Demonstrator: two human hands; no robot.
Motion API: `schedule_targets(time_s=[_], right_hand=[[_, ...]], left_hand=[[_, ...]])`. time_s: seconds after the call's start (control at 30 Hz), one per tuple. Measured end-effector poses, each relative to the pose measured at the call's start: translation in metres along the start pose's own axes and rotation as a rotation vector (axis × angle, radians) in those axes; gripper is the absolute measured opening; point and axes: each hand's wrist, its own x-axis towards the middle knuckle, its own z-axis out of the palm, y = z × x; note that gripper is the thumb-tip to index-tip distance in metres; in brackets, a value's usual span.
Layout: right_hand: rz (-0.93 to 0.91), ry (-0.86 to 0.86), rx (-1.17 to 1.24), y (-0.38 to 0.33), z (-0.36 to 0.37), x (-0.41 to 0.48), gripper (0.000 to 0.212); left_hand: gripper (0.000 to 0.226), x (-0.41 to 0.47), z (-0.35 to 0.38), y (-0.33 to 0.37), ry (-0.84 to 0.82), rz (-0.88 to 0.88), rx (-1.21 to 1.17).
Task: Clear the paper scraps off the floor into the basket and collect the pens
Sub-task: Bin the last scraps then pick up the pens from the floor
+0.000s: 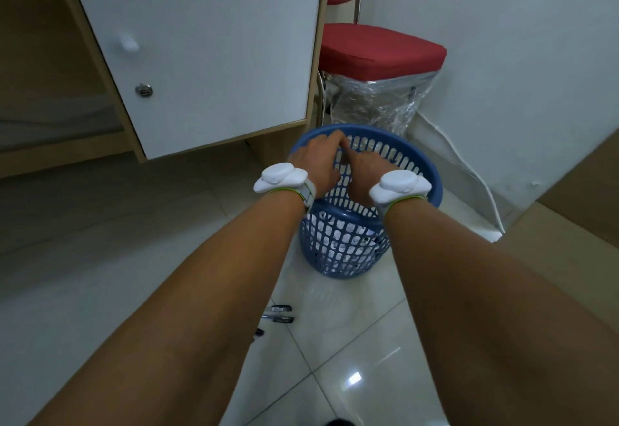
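I am stretching my left hand (316,161) and right hand (363,171) over the basket (415,171), fingers curled together, contents unclear.

fingers (338,144): mostly hidden behind both hands | pens (278,314): partly under left forearm | basket (345,251) contents: unclear

pens (278,319) before basket (345,251), chair (382,48) behind
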Motion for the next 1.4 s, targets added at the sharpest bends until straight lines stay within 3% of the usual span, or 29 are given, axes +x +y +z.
schedule_targets(time_s=[0.13,0.33,0.57,0.67,0.77,1.0,1.17,1.23,1.4], right_hand=[[-0.028,0.035,0.021,-0.012,-0.002,-0.003,0.076],[-0.113,0.13,0.016,-0.044,-0.016,-0.007,0.044],[-0.249,0.242,0.087,-0.099,-0.022,-0.008,0.045],[-0.313,0.23,0.1,-0.119,-0.006,-0.006,0.059],[-0.325,0.176,0.1,-0.137,0.021,-0.004,0.051],[-0.358,0.005,0.197,-0.162,0.109,-0.008,0.046],[-0.31,-0.209,0.189,-0.159,0.169,-0.014,0.041],[-0.285,-0.311,0.184,-0.156,0.2,-0.018,0.05],[-0.18,-0.569,0.079,-0.139,0.252,-0.041,0.132]], left_hand=[[0.039,-0.011,-0.007,-0.004,0.035,-0.016,-0.006],[0.038,-0.025,-0.037,-0.016,0.076,-0.075,-0.05],[0.044,-0.049,-0.064,-0.053,0.124,-0.168,-0.054],[0.041,-0.066,-0.063,-0.073,0.129,-0.2,-0.036],[0.041,-0.085,-0.054,-0.097,0.12,-0.226,-0.038],[0.037,-0.126,0.004,-0.15,-0.036,-0.321,0.0],[0.062,-0.161,0.049,-0.18,-0.348,-0.417,0.099],[0.079,-0.177,0.072,-0.196,-0.508,-0.413,0.139],[0.126,-0.214,0.105,-0.222,-0.8,-0.398,0.164]])
